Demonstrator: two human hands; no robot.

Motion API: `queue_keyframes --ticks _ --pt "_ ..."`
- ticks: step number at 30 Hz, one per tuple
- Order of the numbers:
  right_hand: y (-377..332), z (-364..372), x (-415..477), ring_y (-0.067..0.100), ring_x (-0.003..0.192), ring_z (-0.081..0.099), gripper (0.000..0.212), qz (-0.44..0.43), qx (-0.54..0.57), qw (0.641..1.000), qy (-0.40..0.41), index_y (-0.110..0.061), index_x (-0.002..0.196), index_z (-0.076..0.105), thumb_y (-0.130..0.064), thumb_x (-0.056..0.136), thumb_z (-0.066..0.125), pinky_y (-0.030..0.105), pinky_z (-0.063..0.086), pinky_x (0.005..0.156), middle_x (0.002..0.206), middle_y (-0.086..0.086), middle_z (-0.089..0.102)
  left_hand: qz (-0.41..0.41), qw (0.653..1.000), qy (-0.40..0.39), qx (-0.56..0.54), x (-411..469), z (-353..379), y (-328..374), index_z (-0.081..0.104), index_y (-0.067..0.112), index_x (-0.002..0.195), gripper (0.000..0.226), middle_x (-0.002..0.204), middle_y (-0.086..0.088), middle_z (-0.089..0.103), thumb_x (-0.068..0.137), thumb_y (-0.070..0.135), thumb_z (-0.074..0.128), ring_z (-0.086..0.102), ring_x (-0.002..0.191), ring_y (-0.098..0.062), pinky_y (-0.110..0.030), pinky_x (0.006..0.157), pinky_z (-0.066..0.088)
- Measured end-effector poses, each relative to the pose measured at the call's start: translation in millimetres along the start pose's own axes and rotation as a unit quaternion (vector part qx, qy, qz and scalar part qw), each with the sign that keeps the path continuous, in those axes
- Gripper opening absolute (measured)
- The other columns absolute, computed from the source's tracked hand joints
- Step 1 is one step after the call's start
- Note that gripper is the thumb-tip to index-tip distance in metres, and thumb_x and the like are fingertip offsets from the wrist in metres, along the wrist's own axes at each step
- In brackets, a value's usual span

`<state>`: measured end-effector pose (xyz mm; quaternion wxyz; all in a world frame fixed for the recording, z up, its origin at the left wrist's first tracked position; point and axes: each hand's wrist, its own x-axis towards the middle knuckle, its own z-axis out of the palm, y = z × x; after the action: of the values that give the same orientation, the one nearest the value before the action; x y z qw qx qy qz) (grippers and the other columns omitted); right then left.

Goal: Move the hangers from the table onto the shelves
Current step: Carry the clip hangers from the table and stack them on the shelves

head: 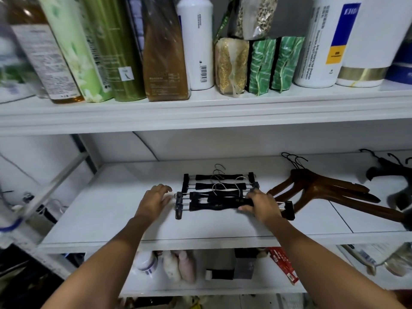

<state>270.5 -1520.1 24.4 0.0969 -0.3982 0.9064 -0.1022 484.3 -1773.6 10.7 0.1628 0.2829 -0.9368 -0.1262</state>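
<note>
The black clip hangers (219, 195), stiff, light and likely to snag at hooks, lie stacked on the middle shelf (111, 208), right hand (260, 205) gripping the front bar, left hand (156, 198) spread empty beside them.

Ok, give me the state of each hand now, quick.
Left hand: open, fingers spread, beside the black clip hangers, holding nothing.
Right hand: closed on the nearest clip hanger.
</note>
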Motion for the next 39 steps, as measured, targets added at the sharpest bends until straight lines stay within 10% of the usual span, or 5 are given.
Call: queue_keyframes --ticks 17,30,34,39 --pt "-34 54 3 0.02 0.112 0.052 0.05 -0.034 0.023 0.998 -0.053 -0.017 0.123 0.057 -0.049 0.085 0.064 0.031 0.04 0.095 0.122 0.004 0.052 0.02 0.998 -0.061 0.005 -1 18 36 0.054 0.016 0.125 0.034 0.124 -0.002 0.056 0.096 0.033 0.05 0.05 0.113 -0.022 -0.029 0.097 0.037" --pt "-17 66 13 0.027 0.143 0.017 0.099 -0.068 -0.003 0.998 0.019 -0.021 0.15 0.023 -0.063 0.072 0.067 0.04 0.013 0.119 0.155 0.007 0.02 0.064 0.954 -0.284 0.078 2 61 49 -0.001 0.021 0.152 0.124 0.16 0.002 -0.01 0.056 0.095 0.021 -0.01 0.148 -0.019 -0.037 0.119 -0.005" --pt "-8 72 18 0.029 0.149 0.003 0.111 -0.044 -0.027 0.999 -0.01 -0.017 0.155 0.006 -0.083 0.073 0.042 0.043 0.001 0.12 0.161 0.012 0.003 0.055 0.956 -0.274 0.089 5 67 50 -0.005 0.022 0.152 0.121 0.16 0.0 -0.014 0.055 0.092 0.014 -0.014 0.147 -0.022 -0.037 0.118 -0.007" --pt "-5 75 32 0.03 0.149 -0.006 0.155 -0.053 -0.051 0.996 -0.056 -0.017 0.154 -0.002 -0.095 0.022 -0.027 0.043 -0.005 0.119 0.161 0.014 -0.007 0.039 0.957 -0.27 0.104 11 68 55 -0.006 0.021 0.152 0.087 0.159 -0.002 -0.015 0.09 0.062 0.04 -0.015 0.147 -0.022 -0.037 0.119 -0.008"
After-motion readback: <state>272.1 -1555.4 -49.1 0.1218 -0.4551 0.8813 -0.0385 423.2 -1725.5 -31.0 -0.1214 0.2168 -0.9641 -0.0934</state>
